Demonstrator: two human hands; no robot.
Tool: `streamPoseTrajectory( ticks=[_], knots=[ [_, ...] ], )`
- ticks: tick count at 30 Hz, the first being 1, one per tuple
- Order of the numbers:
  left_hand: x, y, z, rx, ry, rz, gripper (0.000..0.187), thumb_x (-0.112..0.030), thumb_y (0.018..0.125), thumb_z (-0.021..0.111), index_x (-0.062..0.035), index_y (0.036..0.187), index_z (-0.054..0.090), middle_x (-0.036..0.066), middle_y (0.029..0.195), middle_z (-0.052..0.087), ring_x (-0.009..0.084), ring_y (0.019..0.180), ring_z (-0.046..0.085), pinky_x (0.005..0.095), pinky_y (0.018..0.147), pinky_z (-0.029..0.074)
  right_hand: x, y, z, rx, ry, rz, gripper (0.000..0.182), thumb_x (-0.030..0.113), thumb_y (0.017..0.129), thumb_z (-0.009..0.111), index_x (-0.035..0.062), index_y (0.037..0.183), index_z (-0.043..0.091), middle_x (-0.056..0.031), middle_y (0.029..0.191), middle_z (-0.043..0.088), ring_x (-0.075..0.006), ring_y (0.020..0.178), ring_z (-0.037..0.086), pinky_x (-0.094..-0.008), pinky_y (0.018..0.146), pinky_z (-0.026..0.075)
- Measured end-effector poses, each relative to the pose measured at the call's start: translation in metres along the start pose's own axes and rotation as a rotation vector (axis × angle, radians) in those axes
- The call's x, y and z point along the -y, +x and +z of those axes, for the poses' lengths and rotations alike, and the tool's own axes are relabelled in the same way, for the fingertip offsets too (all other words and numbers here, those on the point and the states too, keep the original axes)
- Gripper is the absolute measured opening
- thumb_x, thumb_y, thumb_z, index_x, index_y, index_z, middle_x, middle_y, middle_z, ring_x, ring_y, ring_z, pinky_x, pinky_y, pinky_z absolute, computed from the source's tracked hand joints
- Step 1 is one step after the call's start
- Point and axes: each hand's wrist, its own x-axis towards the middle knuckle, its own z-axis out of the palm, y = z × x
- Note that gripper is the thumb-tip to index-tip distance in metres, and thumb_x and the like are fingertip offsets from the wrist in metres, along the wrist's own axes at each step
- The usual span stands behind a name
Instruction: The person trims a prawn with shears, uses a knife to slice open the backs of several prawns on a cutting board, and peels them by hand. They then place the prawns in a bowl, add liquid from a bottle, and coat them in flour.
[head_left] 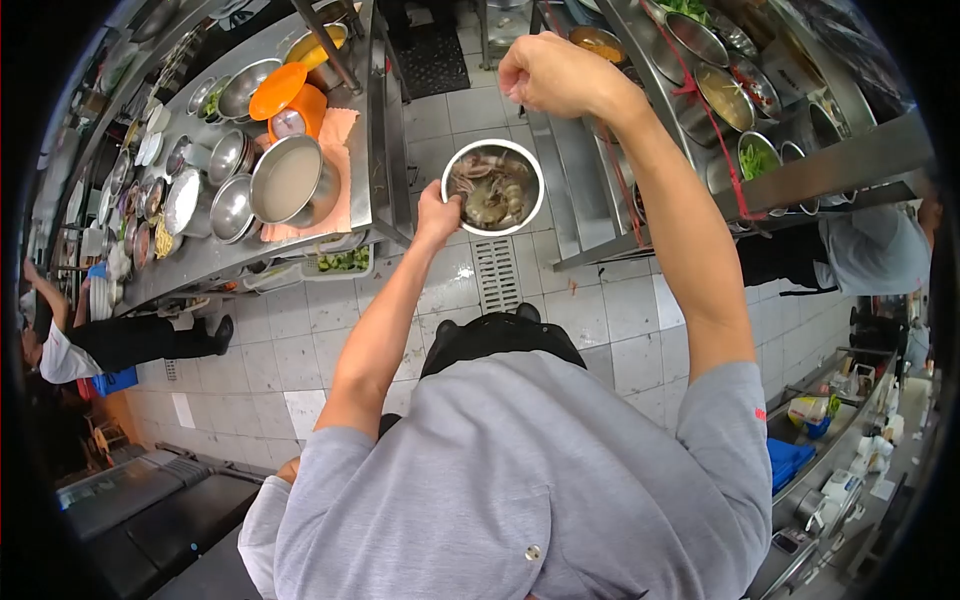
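A round white-rimmed bowl (492, 187) with shrimp-like seafood in it is held out over the tiled floor. My left hand (438, 214) grips its left edge, the thumb at the rim. Above and to the right of the bowl, apart from it, my right hand (540, 75) is raised with its fingers curled down. Whatever those fingers may hold is hidden. Near my right hand, a pan of orange-brown food (597, 44) sits at the edge of the right-hand shelving.
A steel counter at left carries metal bowls, a pot of cloudy liquid (287, 180) and an orange container (300, 112). Shelving with a steel rail (835, 170) stands at right. Co-workers (150, 340) (870, 248) are at both sides. A floor drain (496, 273) lies below the bowl.
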Motion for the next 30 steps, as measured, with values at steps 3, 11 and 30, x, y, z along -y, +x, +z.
streamPoseTrajectory(
  ticks=[3, 11, 30],
  knots=[
    [-0.008, 0.001, -0.001, 0.004, 0.139, 0.050, 0.005, 0.000, 0.088, 0.059, -0.0030, 0.092, 0.060, 0.005, 0.069, 0.060, 0.0119, 0.048, 0.052, 0.0276, 0.039, 0.039, -0.006, 0.003, 0.005, -0.055, -0.008, -0.074, 0.012, 0.004, 0.081, 0.065, -0.0042, 0.088, 0.071, -0.0170, 0.081, 0.072, -0.0279, 0.078, 0.070, -0.0393, 0.074, 0.055],
    [-0.001, 0.007, 0.005, 0.020, -0.063, -0.099, 0.008, 0.001, 0.088, 0.056, -0.0003, 0.095, 0.060, 0.006, 0.071, 0.060, 0.0129, 0.049, 0.053, 0.0287, 0.039, 0.041, -0.008, 0.006, 0.002, -0.081, 0.012, -0.105, 0.013, 0.005, 0.084, 0.065, -0.0040, 0.091, 0.071, -0.0167, 0.078, 0.071, -0.0264, 0.073, 0.070, -0.0379, 0.072, 0.055],
    [0.008, 0.025, -0.016, 0.091, -0.115, -0.140, 0.017, 0.000, 0.087, 0.057, 0.0016, 0.103, 0.061, 0.009, 0.079, 0.066, 0.0159, 0.059, 0.062, 0.0310, 0.045, 0.049, -0.026, 0.045, 0.010, 0.029, 0.031, -0.117, 0.012, 0.005, 0.084, 0.065, -0.0052, 0.088, 0.069, -0.0126, 0.067, 0.068, -0.0212, 0.063, 0.067, -0.0368, 0.064, 0.054]
  ],
)
